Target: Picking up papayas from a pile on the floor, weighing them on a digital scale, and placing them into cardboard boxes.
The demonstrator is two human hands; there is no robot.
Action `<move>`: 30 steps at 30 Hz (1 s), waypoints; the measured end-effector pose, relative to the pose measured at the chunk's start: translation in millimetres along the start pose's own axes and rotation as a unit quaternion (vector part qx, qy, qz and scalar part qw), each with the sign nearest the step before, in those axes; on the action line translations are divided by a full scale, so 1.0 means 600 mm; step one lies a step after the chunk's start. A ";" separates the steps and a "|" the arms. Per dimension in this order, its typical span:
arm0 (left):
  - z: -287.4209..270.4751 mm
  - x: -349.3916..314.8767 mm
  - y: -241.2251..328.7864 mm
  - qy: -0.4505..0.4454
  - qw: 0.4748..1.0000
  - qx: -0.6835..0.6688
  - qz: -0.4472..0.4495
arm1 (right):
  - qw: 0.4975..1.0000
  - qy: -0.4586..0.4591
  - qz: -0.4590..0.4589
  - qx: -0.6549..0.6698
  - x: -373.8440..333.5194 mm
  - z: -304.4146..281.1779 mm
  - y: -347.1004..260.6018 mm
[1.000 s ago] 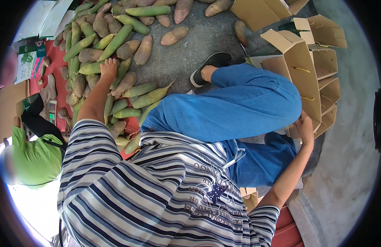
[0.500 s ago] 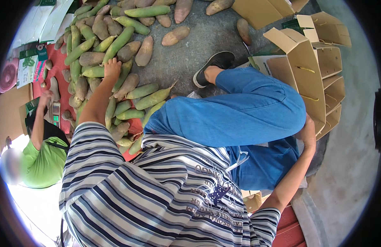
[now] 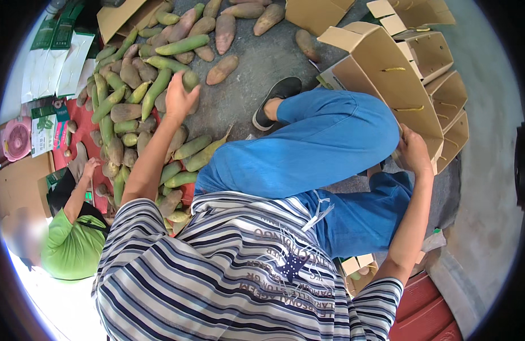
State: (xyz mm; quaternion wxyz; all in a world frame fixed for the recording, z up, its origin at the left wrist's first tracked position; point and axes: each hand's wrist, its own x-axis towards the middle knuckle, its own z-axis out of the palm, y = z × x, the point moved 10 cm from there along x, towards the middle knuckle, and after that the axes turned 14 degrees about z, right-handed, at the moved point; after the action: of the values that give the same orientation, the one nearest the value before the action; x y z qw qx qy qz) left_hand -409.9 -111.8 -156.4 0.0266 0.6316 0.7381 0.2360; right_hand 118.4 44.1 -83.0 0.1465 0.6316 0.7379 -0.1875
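Note:
My left hand (image 3: 180,98) is closed around a green radish (image 3: 190,79), whose near end shows between thumb and fingers; the rest of it is hidden. Under and left of this hand lies a heap of long green radishes (image 3: 155,94) and thick brownish roots (image 3: 125,112). My right hand (image 3: 414,150) is beside my bent knee, its curled fingers at the near edge of an open cardboard box (image 3: 381,74) with yellow cord handles. The knee and the box partly hide those fingers.
More open boxes (image 3: 451,94) stand at the right. A red plastic crate (image 3: 424,312) lies at lower right, near a small carton (image 3: 353,266). A co-worker in a green shirt (image 3: 75,244) sits at left, beyond the heap. A pink fan (image 3: 16,139) is at far left.
My left hand has lifted away from the heap and moved right with a green radish. My right hand has come forward from behind my knee to the box edge. The view has shifted slightly.

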 end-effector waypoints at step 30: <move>0.065 0.170 0.517 0.086 0.898 -0.305 0.306 | 0.999 0.023 -0.037 -0.018 0.013 0.026 0.017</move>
State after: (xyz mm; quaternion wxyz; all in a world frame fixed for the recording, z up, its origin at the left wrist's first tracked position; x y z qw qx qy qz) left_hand -132.0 25.2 -46.1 0.0808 0.7646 0.3996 0.4991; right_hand 126.6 44.8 -101.3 0.1341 0.6053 0.7671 -0.1652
